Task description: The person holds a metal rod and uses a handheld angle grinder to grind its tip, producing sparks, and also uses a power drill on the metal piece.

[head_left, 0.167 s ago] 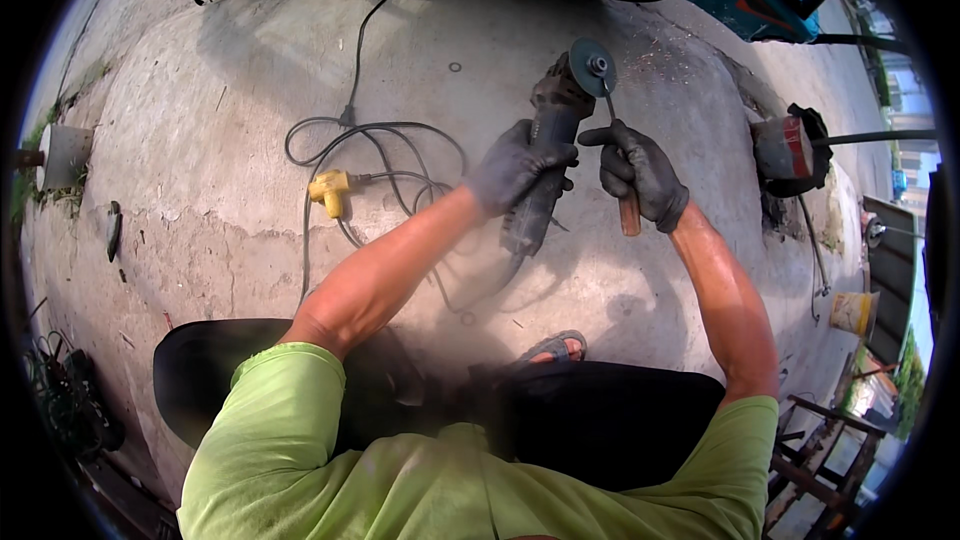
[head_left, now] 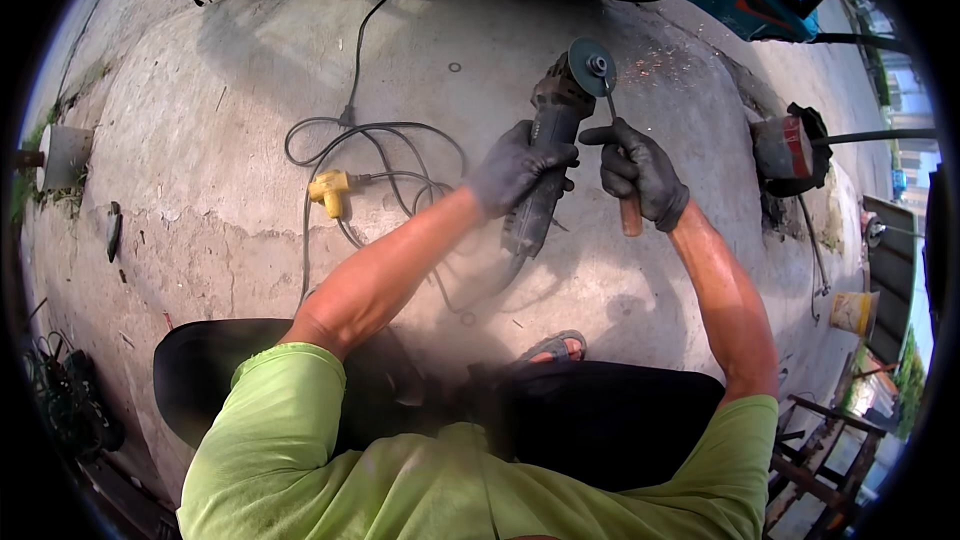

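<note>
Sparks (head_left: 660, 62): scatter brighter and fuller than in the earlier frame, at the disc's 3 o'clock; hands and tools practically unmoved.

Angle grinder (head_left: 555, 120), one, dark: held above the concrete floor, disc (head_left: 592, 62) toward 1 o'clock.

Left hand (head_left: 515, 172), gloved: closed around the grinder's body.

Right hand (head_left: 645, 175), gloved: fingers curled on a wood-handled tool (head_left: 630, 215), index finger extended toward 9 o'clock; slim shaft rising toward 12 o'clock, apparently touching the disc's edge.

Hazards, judged: the shaft could catch and kick if pressed too hard or tipped; the right hand could slip into the disc, being near it; the grinder could twist, one hand alone steadying it.

Cord (head_left: 400, 126), looped, at the grinder's 9 o'clock: could snag if pulled.

Sandalled foot (head_left: 560, 348), at 6 o'clock: toes exposed should either tool drop.
</note>
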Demonstrator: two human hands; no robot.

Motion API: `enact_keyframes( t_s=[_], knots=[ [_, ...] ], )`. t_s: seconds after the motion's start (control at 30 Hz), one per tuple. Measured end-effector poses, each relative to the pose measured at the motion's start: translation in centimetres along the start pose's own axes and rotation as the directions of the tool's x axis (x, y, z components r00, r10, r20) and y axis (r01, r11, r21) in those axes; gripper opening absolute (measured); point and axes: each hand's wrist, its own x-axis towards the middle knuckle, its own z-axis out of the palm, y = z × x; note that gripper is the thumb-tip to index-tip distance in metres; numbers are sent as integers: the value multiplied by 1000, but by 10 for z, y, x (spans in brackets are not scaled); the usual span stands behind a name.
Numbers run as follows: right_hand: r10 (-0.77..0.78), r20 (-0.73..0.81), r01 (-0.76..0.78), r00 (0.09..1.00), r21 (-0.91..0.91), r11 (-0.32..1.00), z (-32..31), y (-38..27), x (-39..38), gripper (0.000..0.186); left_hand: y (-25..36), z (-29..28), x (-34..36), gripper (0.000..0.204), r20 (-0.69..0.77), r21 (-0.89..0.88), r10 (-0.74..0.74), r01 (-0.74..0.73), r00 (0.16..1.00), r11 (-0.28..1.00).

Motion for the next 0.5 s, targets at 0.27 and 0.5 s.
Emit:
enact_keyframes(
  t_s=[0.27,0.5],
  knots=[
    [21,15,-22,1000,46,999,-5,7,-1,63,4,2,-3,64,-5,-11,-1,1,1000,1000],
    [1,-117,-20,993,-159,987,7,-4,-1,60,-3,-1,1,62,-7,-17,-6,6,1000,1000]
  ],
)
